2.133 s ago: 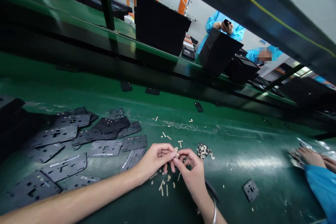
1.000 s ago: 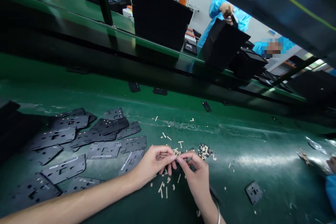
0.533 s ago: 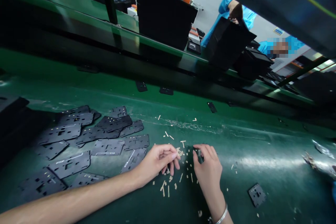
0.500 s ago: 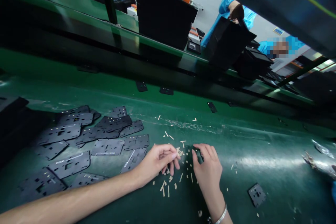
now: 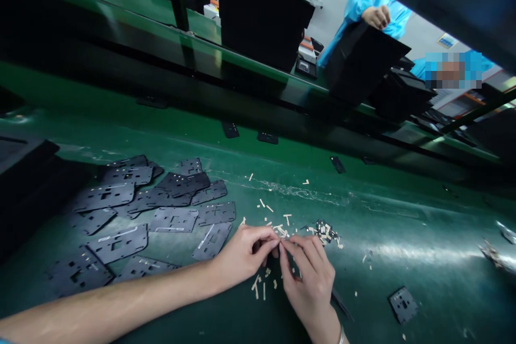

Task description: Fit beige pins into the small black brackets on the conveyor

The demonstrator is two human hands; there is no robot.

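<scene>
My left hand (image 5: 252, 250) and my right hand (image 5: 308, 274) meet over the green worktop (image 5: 193, 312), their fingertips pinched together at one spot. Whatever sits between the fingertips is too small to name. Around and beneath the fingers lie scattered cream paper-like strips (image 5: 257, 287) and small bits. Just beyond my right hand is a little heap of black and cream pieces (image 5: 324, 230). A thin dark tool (image 5: 342, 303) lies partly hidden beside my right wrist.
Flat black plates (image 5: 121, 242) with cut-outs overlap at left. One square black plate (image 5: 403, 305) lies alone at right. A dark rail (image 5: 242, 97) crosses behind the worktop. Beyond it, a person in blue (image 5: 377, 16) has a hand on a black panel (image 5: 363, 59).
My right hand has moved left to meet my left hand, and its fingers have closed to a pinch. The small heap beyond it has come into sight. The view has shifted slightly.
</scene>
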